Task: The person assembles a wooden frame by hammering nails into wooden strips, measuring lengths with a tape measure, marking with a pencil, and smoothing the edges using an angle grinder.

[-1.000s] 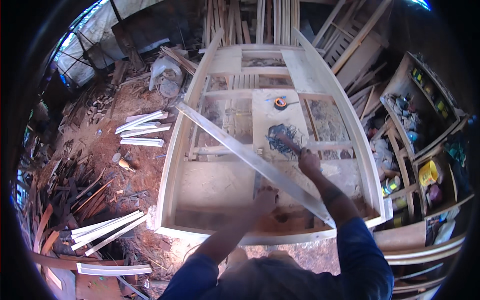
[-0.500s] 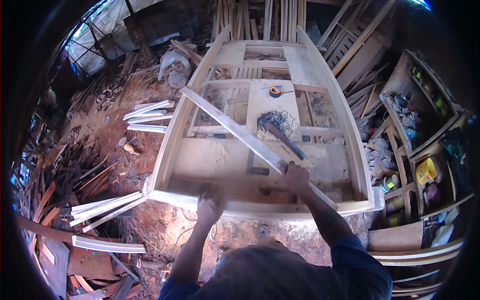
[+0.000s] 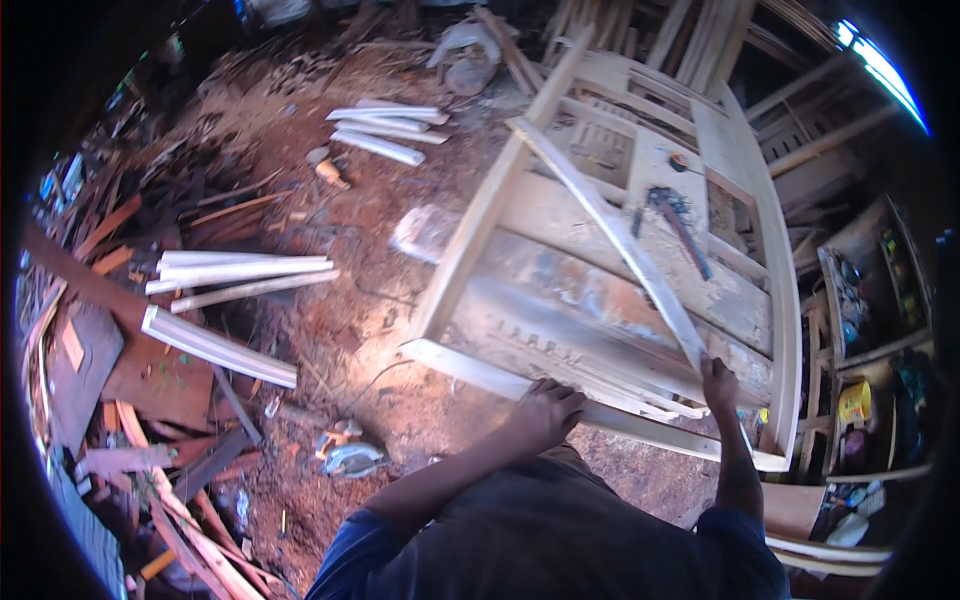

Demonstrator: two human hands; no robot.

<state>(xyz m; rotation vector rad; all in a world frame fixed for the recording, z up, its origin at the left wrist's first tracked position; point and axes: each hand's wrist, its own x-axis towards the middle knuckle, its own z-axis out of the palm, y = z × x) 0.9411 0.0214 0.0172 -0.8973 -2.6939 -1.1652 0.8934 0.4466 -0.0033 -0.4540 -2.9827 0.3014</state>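
Observation:
My right hand (image 3: 718,382) is closed around the near end of a long pale wood strip (image 3: 615,232). The strip slants across a large wooden frame (image 3: 462,250), its far end over the left side rail. My left hand (image 3: 550,410) curls over the near rail (image 3: 465,368), close to my body. On a board inside the frame lie a hammer (image 3: 688,240), a heap of nails (image 3: 668,205) and a round tape measure (image 3: 680,161). The area just behind the near rail is smeared by motion.
White strips lie in bundles on the ground at left (image 3: 245,268) and farther off (image 3: 385,130). A circular saw (image 3: 348,452) rests on the dirt near my left arm. Scrap wood (image 3: 110,250) is piled at far left. A shelf cabinet with a yellow tub (image 3: 854,402) stands at right.
The view has swung left, so the frame now sits farther right and slanted. My left hand, blurred before, now rests over the near rail. My right hand still grips the strip.

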